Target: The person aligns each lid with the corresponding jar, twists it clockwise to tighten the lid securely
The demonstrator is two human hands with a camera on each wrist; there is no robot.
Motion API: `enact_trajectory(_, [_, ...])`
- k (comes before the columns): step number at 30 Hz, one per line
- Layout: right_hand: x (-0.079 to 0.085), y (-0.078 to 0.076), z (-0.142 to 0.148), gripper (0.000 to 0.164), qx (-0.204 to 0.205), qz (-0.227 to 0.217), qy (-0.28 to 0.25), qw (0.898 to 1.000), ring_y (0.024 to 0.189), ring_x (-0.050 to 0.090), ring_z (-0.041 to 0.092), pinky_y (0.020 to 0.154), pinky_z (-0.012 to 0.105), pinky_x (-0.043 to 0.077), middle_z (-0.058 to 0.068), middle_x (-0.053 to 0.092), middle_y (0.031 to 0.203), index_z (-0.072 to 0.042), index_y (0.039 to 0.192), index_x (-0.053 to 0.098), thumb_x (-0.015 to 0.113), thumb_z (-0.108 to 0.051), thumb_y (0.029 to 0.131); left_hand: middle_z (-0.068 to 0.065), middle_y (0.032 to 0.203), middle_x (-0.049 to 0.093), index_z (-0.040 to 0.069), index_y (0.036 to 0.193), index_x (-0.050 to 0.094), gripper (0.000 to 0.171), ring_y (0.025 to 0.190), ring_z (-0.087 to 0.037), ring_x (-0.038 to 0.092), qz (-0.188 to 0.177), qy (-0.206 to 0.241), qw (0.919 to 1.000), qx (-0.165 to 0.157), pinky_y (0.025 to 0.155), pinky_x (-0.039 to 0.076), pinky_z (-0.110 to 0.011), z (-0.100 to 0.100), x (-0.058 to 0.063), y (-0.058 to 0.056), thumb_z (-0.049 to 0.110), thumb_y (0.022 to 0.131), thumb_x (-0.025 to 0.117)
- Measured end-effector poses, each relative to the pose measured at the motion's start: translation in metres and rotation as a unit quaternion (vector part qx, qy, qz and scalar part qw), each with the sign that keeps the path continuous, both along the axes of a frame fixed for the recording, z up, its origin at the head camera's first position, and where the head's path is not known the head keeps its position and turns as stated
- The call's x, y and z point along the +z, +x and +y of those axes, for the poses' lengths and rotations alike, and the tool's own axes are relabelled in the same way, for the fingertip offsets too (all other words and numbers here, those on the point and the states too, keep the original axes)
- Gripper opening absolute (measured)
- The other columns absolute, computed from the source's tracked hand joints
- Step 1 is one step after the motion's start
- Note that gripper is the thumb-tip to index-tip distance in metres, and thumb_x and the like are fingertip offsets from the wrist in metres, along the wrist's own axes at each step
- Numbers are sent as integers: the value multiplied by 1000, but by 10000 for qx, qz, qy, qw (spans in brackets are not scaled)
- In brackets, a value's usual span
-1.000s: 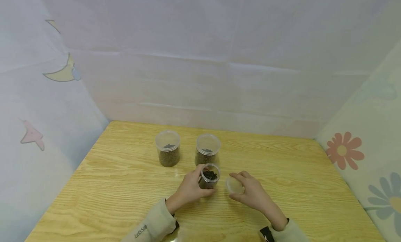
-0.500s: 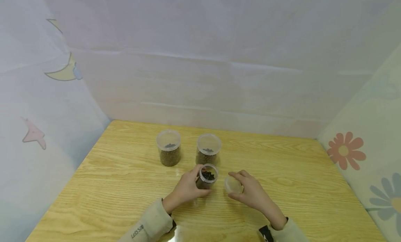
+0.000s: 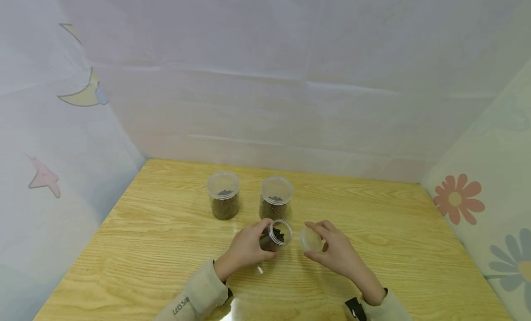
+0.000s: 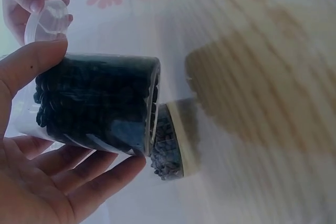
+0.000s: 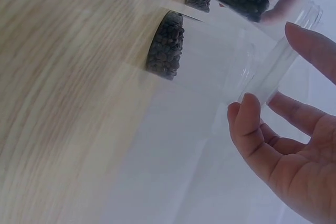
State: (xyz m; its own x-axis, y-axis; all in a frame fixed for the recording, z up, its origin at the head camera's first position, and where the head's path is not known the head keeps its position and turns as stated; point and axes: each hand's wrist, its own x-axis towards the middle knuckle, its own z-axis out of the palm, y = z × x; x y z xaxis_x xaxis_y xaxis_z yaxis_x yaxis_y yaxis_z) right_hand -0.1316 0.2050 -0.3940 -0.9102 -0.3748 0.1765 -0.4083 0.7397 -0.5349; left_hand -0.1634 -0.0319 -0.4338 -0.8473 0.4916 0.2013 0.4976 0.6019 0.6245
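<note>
My left hand point(image 3: 245, 248) grips a clear plastic jar point(image 3: 269, 241) of dark beans, its thumb and fingers around the side. The jar is uncapped and tilts, its mouth toward the right hand; the left wrist view shows its base point(image 4: 152, 108) raised above the table. Between thumb and fingers, my right hand point(image 3: 341, 252) pinches a translucent round lid point(image 3: 311, 240) by its edge. A small gap separates lid and jar mouth in the head view. In the right wrist view the lid point(image 5: 275, 72) stands on edge, fingertips on its rim.
Two larger lidded jars, a left one point(image 3: 224, 203) and a right one point(image 3: 275, 205), stand behind the hands, each partly filled with dark beans. The right one is just beyond the held jar. The wood-grain table point(image 3: 157, 247) meets a pale cloth backdrop point(image 3: 265, 118) on three sides.
The held jar has tipped from nearly upright so its mouth leans to the right. The right hand keeps the lid, which has turned more on edge and stayed close by.
</note>
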Motion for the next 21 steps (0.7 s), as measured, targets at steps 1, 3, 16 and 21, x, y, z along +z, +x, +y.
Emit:
enact_trajectory(1, [1, 0, 0, 61, 1, 25, -15, 10000, 65, 52, 15, 53, 18, 44, 14, 54, 103, 1, 124, 53, 78, -15, 71, 0, 103, 63, 12, 115, 52, 59, 91, -17, 60, 6, -36, 10000, -15, 73, 49, -34, 0, 0, 0, 28, 66, 82])
enact_trajectory(3, [2, 0, -1, 61, 10, 97, -17, 10000, 65, 51, 12, 53, 18, 45, 13, 54, 103, 0, 124, 53, 78, -15, 71, 0, 102, 63, 13, 114, 53, 59, 90, -17, 60, 17, -127, 9999, -22, 72, 49, -33, 0, 1, -1, 28, 65, 82])
enact_trajectory(16, [4, 0, -5, 62, 116, 412, -138, 9990, 70, 51, 12, 55, 19, 46, 10, 54, 103, -2, 123, 54, 80, -13, 68, -4, 103, 64, 13, 115, 54, 61, 87, -21, 61, 249, -662, 9975, -61, 66, 49, -33, 0, 4, -2, 26, 63, 83])
enact_trajectory(21, [7, -1, -7, 62, 251, 486, -256, 9982, 75, 50, 15, 55, 22, 48, 8, 54, 105, -4, 125, 53, 79, -13, 70, -5, 103, 64, 14, 116, 53, 63, 87, -20, 61, 286, -845, 9960, -54, 66, 50, -34, 1, 4, -3, 28, 63, 83])
